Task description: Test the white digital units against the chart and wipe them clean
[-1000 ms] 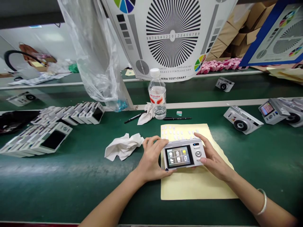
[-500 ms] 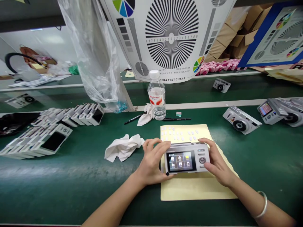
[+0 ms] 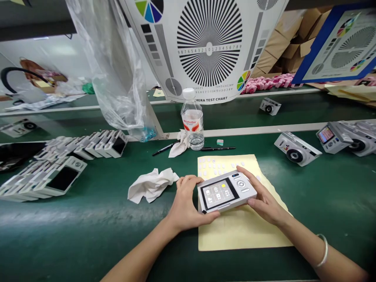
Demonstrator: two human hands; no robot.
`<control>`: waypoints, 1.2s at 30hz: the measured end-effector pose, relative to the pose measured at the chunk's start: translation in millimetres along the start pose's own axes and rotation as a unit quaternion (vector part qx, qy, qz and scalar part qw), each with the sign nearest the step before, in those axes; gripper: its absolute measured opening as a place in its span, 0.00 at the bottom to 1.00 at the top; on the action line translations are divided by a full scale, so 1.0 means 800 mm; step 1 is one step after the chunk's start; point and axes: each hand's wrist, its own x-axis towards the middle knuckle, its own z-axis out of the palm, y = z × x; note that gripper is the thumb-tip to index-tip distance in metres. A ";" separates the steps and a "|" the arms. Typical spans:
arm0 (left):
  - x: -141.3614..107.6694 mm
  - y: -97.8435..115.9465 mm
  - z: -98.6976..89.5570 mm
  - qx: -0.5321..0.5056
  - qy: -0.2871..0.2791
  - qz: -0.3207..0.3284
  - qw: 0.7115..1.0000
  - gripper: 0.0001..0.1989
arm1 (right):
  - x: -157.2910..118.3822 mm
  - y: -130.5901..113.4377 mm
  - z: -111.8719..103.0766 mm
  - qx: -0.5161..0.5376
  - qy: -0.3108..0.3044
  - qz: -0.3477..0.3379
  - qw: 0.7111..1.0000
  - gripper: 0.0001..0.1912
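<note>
Left hand (image 3: 188, 204) and right hand (image 3: 263, 198) grip clamped on compact camera (image 3: 245, 190) edges. Looks light, stiff; hold by edges, avoid screen (image 3: 219, 192).

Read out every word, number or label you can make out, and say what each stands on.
"MERA TEST CHART" (start hidden): lower edge of the camera test chart
"9876543210123456789": across the chart's dial
Too small to read: the water bottle's red label; the captions on the screen of the handheld camera
</note>
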 end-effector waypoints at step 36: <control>-0.006 -0.010 0.009 0.090 0.125 0.313 0.937 0.38 | -0.004 -0.009 0.009 -0.354 0.095 -0.127 0.922 0.16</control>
